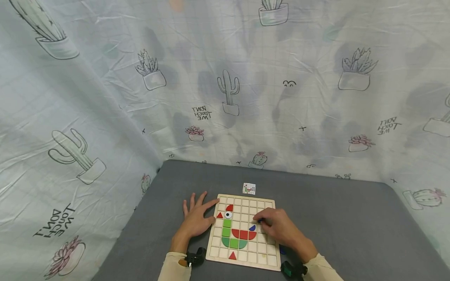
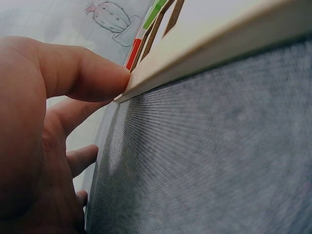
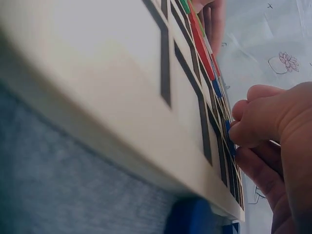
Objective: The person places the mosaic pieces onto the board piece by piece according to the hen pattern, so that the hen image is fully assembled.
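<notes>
A wooden grid board [image 1: 258,259] lies on the table with flat coloured pieces set in its squares. My left hand [image 1: 194,220] rests at the board's left edge, fingers spread, with the thumb [image 2: 105,75] touching its side. Over the right part of the board, my right hand [image 1: 281,226] pinches a dark blue piece [image 3: 230,132] close over the squares; the fingers hide most of it. Just left of that hand sits a blue quarter-round piece [image 1: 252,228], above a row of red pieces [image 1: 243,234]. A white round piece with a black dot [image 1: 228,215] lies at upper left.
Behind the board lies a small printed card [image 1: 249,189] with a coloured picture on a grid. Another blue piece [image 1: 283,249] rests on the grey table [image 1: 334,218] by the board's right edge. A cactus-printed curtain [image 1: 246,97] hangs behind.
</notes>
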{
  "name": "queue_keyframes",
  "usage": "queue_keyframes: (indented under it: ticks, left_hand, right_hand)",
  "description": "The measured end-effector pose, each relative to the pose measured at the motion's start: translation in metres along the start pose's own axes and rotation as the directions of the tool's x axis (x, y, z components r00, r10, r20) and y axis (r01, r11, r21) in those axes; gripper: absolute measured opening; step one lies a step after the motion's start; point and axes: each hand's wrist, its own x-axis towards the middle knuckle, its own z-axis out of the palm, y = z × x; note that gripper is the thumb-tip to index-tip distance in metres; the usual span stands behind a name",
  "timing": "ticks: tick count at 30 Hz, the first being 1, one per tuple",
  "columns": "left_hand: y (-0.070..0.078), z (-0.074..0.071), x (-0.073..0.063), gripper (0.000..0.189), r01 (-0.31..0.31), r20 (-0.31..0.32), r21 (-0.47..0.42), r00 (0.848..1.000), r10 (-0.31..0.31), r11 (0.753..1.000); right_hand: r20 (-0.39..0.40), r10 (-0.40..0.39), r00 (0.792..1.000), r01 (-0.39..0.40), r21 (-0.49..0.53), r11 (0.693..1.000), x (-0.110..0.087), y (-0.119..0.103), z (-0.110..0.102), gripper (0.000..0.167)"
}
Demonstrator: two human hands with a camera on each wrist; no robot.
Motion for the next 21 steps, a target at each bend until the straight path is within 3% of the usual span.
queue_keyframes:
  ticks: [9, 18, 21]
  left_hand:
    - [0.001, 0.000, -0.001, 0.064, 0.003, 0.002, -0.003, 1.000, -0.003, 1.000]
    - [0.001, 0.000, -0.001, 0.063, 0.005, 0.007, 0.007, 1.000, -0.005, 1.000]
    - [0.001, -0.001, -0.001, 0.063, 0.006, 0.012, 0.007, 1.000, -0.006, 1.000]
  right_hand:
    - [-0.123, 0.080, 0.989, -0.078, 0.022, 0.997, -0.017, -0.008, -0.009, 0.037]
    - [-0.265, 0.156, 0.951, -0.182, -0.076, 0.980, -0.050, -0.015, -0.023, 0.042]
    - [-0.308, 0.147, 0.940, -0.180, -0.082, 0.980, -0.063, -0.015, -0.027, 0.046]
